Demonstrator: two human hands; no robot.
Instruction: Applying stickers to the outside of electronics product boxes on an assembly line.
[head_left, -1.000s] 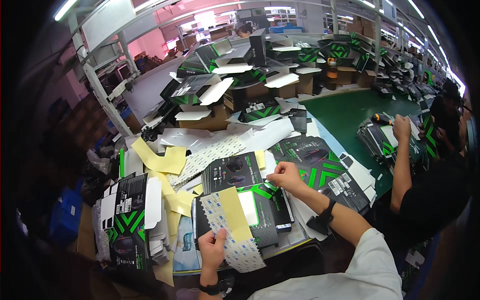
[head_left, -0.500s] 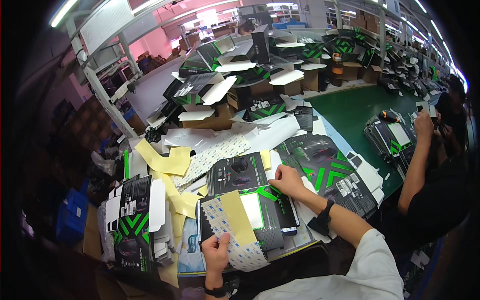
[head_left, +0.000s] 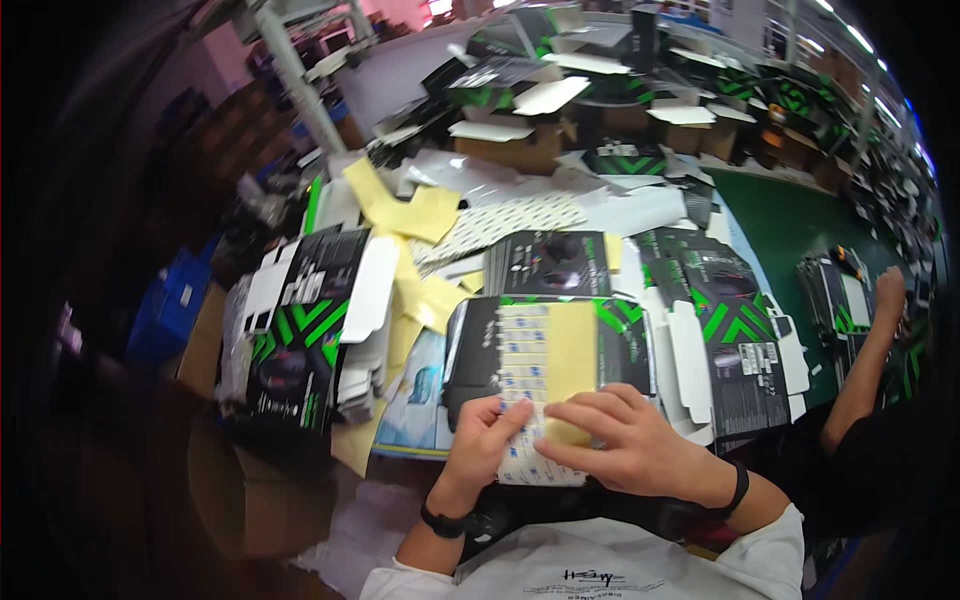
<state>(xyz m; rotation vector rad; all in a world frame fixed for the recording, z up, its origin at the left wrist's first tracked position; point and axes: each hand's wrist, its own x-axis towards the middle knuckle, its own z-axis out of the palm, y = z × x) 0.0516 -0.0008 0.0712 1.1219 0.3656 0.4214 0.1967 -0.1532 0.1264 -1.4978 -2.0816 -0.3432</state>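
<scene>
Shifted since half a second ago: right hand [head_left: 632, 440], from the upper right of the box [head_left: 470, 352] down to the lower right of the sheet [head_left: 522, 350]; view swung as well. Lying over the box: the sheet, patterned white and blue, with a plain yellow strip [head_left: 573, 345] down the right side and the lower end reaching past the box's near side.

Left hand [head_left: 482, 445] pinching the lower left of the sheet, thumb on top, folded fingers mostly out of sight. Right hand half curled over the lower end, thumb and fingertips parted; cannot tell whether gripping a sticker.

Step in hand, by the look of it: starting one sticker off the sheet. Next move, probably: to call for a nail under one edge and a slow peel — with a firm left hold against dragging the sheet along.

Farther out: just behind, a pile [head_left: 545, 265] of dark boxes; to the left, a stack [head_left: 305, 330] and yellow scraps [head_left: 400, 212]; to the right, a co-worker's arm [head_left: 862, 375] — well apart.
</scene>
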